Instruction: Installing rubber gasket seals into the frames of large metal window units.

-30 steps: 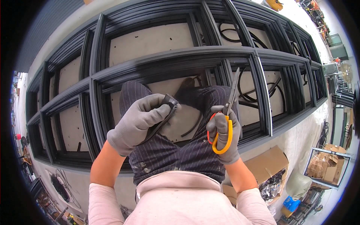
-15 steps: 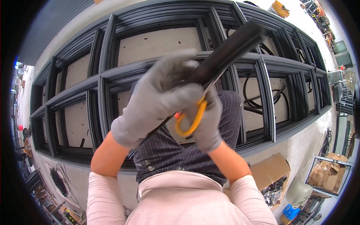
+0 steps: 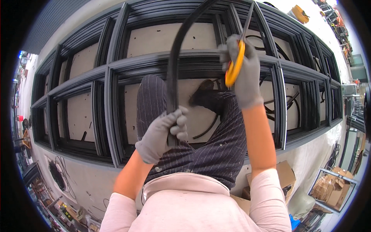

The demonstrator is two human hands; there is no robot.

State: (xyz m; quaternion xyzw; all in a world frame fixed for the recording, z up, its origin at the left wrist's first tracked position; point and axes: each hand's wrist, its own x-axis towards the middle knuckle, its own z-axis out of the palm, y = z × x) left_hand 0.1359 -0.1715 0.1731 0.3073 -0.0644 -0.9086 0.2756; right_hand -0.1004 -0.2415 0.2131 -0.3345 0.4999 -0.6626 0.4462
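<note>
My gloved left hand (image 3: 161, 131) is closed round the lower end of a long black flexible strip (image 3: 174, 69), low over my lap. From there the strip rises and bends to the right, leaving the picture at the top edge. Farther out on the right, my gloved right hand (image 3: 248, 75) holds a pair of scissors (image 3: 237, 63) by the yellow handles, blades pointing up and away. Its fingers are slightly blurred and partly hidden behind the handles. The scissors and the strip are apart. Beneath both hands lie stacked dark grey metal frames (image 3: 109, 116), divided by crossbars.
My legs stand inside one frame opening, a dark shoe (image 3: 204, 88) showing there. Loose black strips (image 3: 291, 102) curl within the right-hand openings. An open cardboard box (image 3: 285, 174) sits near right, and a yellow bucket (image 3: 300, 14) stands at the far right. Black cable (image 3: 58, 177) lies coiled near left.
My hands have separated: the left came down toward my lap with the strip's end, the right went up and right with the scissors. The strip now arches upward.
</note>
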